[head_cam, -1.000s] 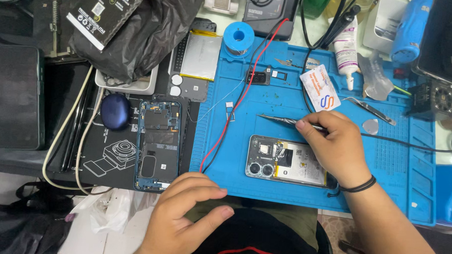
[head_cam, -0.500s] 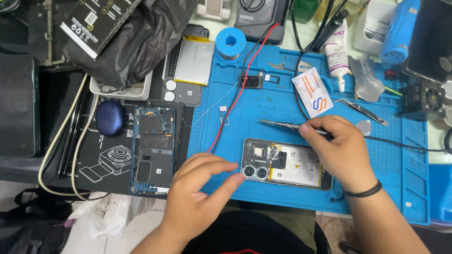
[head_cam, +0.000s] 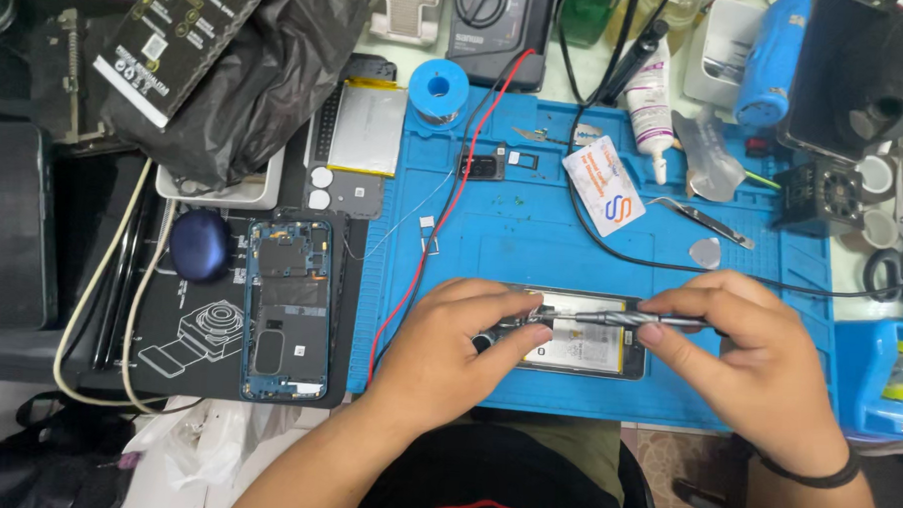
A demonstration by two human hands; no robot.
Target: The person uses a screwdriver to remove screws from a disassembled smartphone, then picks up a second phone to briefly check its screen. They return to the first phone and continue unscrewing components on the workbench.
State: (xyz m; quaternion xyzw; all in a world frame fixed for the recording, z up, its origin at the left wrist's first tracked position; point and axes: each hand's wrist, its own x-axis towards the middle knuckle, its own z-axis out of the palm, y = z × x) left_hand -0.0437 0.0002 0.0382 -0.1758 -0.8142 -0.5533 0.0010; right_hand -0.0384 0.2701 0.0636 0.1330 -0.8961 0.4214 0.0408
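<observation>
An opened phone point(head_cam: 586, 345) lies on the blue work mat point(head_cam: 532, 237), its battery and inner parts showing. My left hand point(head_cam: 458, 349) rests on its left end, fingers curled over the camera area and pinning it down. My right hand point(head_cam: 753, 360) holds a thin metal screwdriver point(head_cam: 619, 318) level, with its tip at the phone's upper left part, close to my left fingertips. A black band circles my right wrist.
A second phone frame point(head_cam: 287, 308) lies on a dark mat at left, beside a blue oval case point(head_cam: 200, 245). A red wire point(head_cam: 443, 214), a black cable, a solder spool point(head_cam: 439, 88), a card point(head_cam: 602, 184), tweezers point(head_cam: 703, 221), glue tubes and a black bag point(head_cam: 268, 77) crowd the back.
My left hand has moved up from the mat's front edge onto the phone's left end. My right hand has shifted right and turned the screwdriver so its tip meets the phone.
</observation>
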